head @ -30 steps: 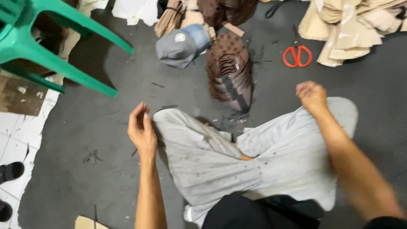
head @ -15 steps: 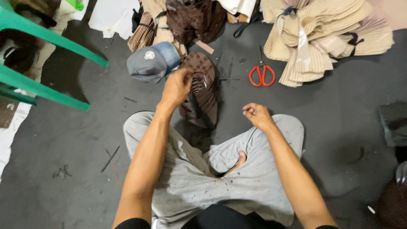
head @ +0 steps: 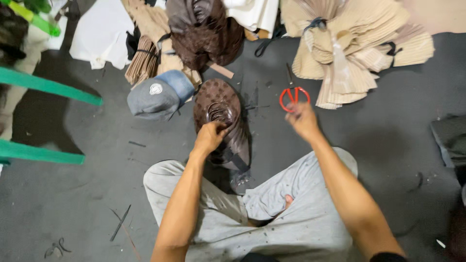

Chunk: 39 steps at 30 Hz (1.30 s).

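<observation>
I sit cross-legged on a dark grey floor in grey trousers (head: 291, 218). My left hand (head: 209, 137) is closed on the top of a stack of brown patterned cap pieces (head: 221, 116) lying in front of my knees. My right hand (head: 303, 120) reaches forward, blurred, just short of the red-handled scissors (head: 293, 96) on the floor; it holds nothing that I can see. A grey and blue cap (head: 159, 95) lies left of the brown stack.
A heap of beige fabric pieces (head: 359, 53) lies at the back right, a dark brown bundle (head: 206, 29) and tan strips (head: 143, 60) at the back. Green chair legs (head: 43, 85) stand at the left. White cloth (head: 99, 39) lies far left.
My left hand came in from the side onto the brown stack and gripped it. My right hand moved forward from my knee towards the scissors. The view tilted forward.
</observation>
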Each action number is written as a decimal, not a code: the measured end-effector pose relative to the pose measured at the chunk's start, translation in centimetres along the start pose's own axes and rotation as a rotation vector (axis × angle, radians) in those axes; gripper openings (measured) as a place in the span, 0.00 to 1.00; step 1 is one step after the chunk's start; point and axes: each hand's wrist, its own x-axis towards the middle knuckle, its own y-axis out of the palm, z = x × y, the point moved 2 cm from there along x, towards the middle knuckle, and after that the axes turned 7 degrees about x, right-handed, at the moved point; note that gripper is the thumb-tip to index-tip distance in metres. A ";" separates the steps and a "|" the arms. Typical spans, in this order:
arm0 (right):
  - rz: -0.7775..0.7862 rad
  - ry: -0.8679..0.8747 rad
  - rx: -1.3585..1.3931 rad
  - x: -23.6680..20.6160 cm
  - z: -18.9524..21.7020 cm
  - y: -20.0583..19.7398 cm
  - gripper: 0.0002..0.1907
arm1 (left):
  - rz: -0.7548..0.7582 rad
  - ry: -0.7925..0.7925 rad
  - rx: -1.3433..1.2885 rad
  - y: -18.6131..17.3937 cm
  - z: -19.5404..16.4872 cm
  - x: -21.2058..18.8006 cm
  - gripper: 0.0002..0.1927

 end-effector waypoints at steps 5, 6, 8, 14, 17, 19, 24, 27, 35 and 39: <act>-0.158 0.070 -0.588 5.1 -0.2 2.6 0.40 | 0.036 -0.070 0.005 0.4 2.4 -0.3 0.11; -0.119 0.103 -0.614 5.4 -0.3 3.2 0.39 | 0.009 -0.081 -0.004 0.3 2.8 -0.5 0.11; -0.054 0.166 -0.669 5.8 -0.1 4.4 0.36 | -0.048 -0.092 -0.022 -0.3 3.5 -0.6 0.12; 0.081 0.497 -0.016 3.3 1.0 4.6 0.24 | -0.433 -0.121 -0.551 -2.3 4.7 0.3 0.12; 0.065 0.702 0.621 -1.6 2.1 5.1 0.16 | -0.391 -0.120 -1.105 -2.8 5.3 0.9 0.11; 0.071 0.721 0.776 -5.6 3.1 6.5 0.12 | -0.385 -0.040 -1.299 -3.2 5.4 0.7 0.10; 0.099 0.491 0.775 -12.8 4.9 10.5 0.14 | -0.303 0.095 -1.679 -5.5 2.8 -3.1 0.10; 0.185 0.451 0.779 -13.4 4.2 11.0 0.13 | -0.237 0.171 -1.846 -7.2 -0.3 -6.8 0.14; 0.204 0.573 1.411 -12.8 2.8 9.3 0.28 | 0.300 0.102 -2.097 -2.6 -1.9 -12.1 0.19; 0.073 0.554 1.292 -12.8 2.9 7.8 0.21 | 0.283 0.012 -2.133 -0.9 0.0 -11.1 0.21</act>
